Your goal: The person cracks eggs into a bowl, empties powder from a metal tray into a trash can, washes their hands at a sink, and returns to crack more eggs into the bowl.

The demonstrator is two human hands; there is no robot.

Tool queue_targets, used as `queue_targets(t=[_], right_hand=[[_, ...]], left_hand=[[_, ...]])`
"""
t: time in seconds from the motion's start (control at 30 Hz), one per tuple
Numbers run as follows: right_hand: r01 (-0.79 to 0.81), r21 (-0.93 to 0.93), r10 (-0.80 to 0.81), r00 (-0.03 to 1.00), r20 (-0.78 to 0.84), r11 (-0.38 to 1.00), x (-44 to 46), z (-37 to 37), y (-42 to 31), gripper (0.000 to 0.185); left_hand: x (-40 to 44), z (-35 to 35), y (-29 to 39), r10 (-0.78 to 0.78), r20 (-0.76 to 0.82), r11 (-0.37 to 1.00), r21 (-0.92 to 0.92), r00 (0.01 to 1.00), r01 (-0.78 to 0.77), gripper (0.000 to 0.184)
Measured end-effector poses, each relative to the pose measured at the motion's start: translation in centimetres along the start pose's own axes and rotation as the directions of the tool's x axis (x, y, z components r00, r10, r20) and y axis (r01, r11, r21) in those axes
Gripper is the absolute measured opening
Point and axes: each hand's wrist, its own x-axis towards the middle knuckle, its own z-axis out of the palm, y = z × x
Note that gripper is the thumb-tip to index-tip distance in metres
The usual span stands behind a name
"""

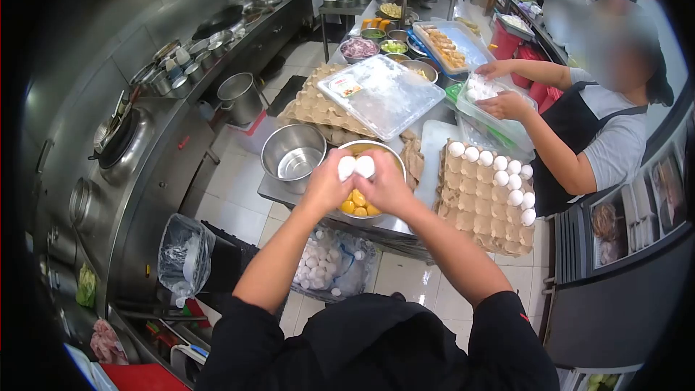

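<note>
My left hand (327, 182) is closed around a white egg (347, 167). Close against it, my right hand (385, 182) grips another white egg (365, 166). Whether these shells are whole or cracked, I cannot tell. Both hands are over a metal bowl (400, 166) holding several egg yolks (357, 203). To its left stands a deep metal pot (293, 152) with nothing visible inside. On the right, a cardboard egg tray (474, 203) carries several white eggs (500, 163) along its far and right sides. Below the table edge, a lined bin holds discarded eggshells (318, 261).
A co-worker (615, 116) at the right holds white items over a plastic container (507, 127). Stacked egg trays (311, 105) lie under a clear lid (381, 94). Bowls of chopped food (360, 49) and a tray of rolls (443, 47) stand farther back. A stove counter (174, 112) runs along the left.
</note>
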Motion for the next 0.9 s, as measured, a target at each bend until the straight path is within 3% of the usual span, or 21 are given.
queue_targets(t=[0.2, 0.23, 0.27, 0.33, 0.4, 0.43, 0.53, 0.57, 0.6, 0.63, 0.67, 0.7, 0.73, 0.77, 0.8, 0.87, 0.9], right_hand=[[-0.004, 0.277, -0.089, 0.942, 0.323, 0.961, -1.7, 5.1, -7.8, 0.057], [-0.059, 0.186, -0.037, 0.878, 0.477, 0.981, -1.5, 5.7, -9.0, 0.061], [0.018, 0.029, -0.03, 0.858, 0.513, 0.999, -1.2, 6.9, -9.4, 0.062], [0.173, -0.275, 0.024, 0.807, 0.589, 0.946, -1.1, 8.4, -9.4, 0.066], [0.303, -0.344, -0.138, 0.893, 0.429, 0.889, -2.1, 7.0, -8.2, 0.068], [0.363, -0.394, -0.23, 0.91, 0.345, 0.844, -2.0, 5.7, -7.8, 0.069], [0.044, -0.378, 0.09, 0.939, 0.331, 0.925, -1.9, -3.2, -5.4, 0.067], [0.036, -0.432, 0.034, 0.988, 0.153, 0.901, -2.9, -6.0, -2.1, 0.055], [-0.109, -0.591, 0.246, 0.956, 0.158, 0.8, -3.4, -10.1, -1.0, 0.042], [-0.101, -0.72, 0.096, 0.994, -0.048, 0.686, -6.0, -13.2, 1.8, 0.034], [-0.29, -0.752, 0.311, 0.943, -0.118, 0.593, -7.3, -17.0, 2.2, 0.012], [-0.293, -0.882, 0.252, 0.945, -0.209, 0.368, -9.8, -19.6, 3.6, 0.02], [-0.381, -0.856, 0.34, 0.903, -0.264, 0.348, -11.9, -22.1, 4.9, 0.027], [-0.39, -0.856, 0.243, 0.916, -0.32, 0.34, -14.5, -24.0, 7.0, 0.029], [-0.447, -0.821, 0.335, 0.881, -0.335, 0.355, -16.2, -25.5, 7.6, 0.031], [-0.559, -0.746, 0.509, 0.789, -0.344, 0.363, -18.4, -27.8, 8.6, 0.035], [-0.536, -0.716, 0.5, 0.814, -0.297, 0.447, -19.2, -28.3, 9.2, 0.037]], left_hand=[[-11.2, -4.3, -1.9, -0.244, -0.247, 0.936, -0.312, 0.938, 0.162, 0.052], [-13.0, -4.2, -3.0, -0.307, -0.254, 0.924, -0.31, 0.917, 0.223, 0.056], [-14.5, -4.0, -4.4, -0.367, -0.255, 0.907, -0.312, 0.895, 0.283, 0.06], [-16.3, -3.7, -8.2, -0.483, 0.001, 0.87, -0.107, 0.875, 0.481, 0.083], [-17.2, -4.6, -9.9, -0.672, 0.241, 0.727, 0.398, 0.7, 0.56, 0.107], [-16.7, -5.3, -8.4, -0.68, 0.215, 0.728, 0.314, 0.701, 0.61, 0.119], [-14.9, -5.3, -6.0, -0.401, 0.106, 0.915, 0.083, 0.91, 0.394, 0.108], [-12.6, -5.6, -0.7, -0.383, 0.125, 0.913, -0.097, 0.915, 0.396, 0.102], [-10.5, -4.9, 2.0, -0.29, 0.214, 0.942, -0.108, 0.933, 0.317, 0.099], [-8.6, -4.1, 4.2, -0.192, 0.296, 0.963, -0.126, 0.936, 0.237, 0.096], [-6.5, -3.0, 6.2, -0.093, 0.371, 0.976, -0.148, 0.924, 0.158, 0.093], [-4.3, -1.1, 7.6, 0.062, 0.396, 0.993, -0.114, 0.916, -0.018, 0.088], [-2.1, 1.4, 8.6, 0.206, 0.428, 0.978, -0.083, 0.88, -0.189, 0.083], [0.2, 4.3, 9.4, 0.301, 0.428, 0.95, -0.057, 0.852, -0.307, 0.074], [2.7, 7.5, 9.9, 0.394, 0.43, 0.906, -0.032, 0.812, -0.422, 0.066], [7.0, 13.6, 11.2, 0.291, 0.497, 0.895, 0.16, 0.817, -0.416, 0.057], [9.0, 16.3, 11.9, 0.209, 0.515, 0.887, 0.258, 0.831, -0.383, 0.057]])
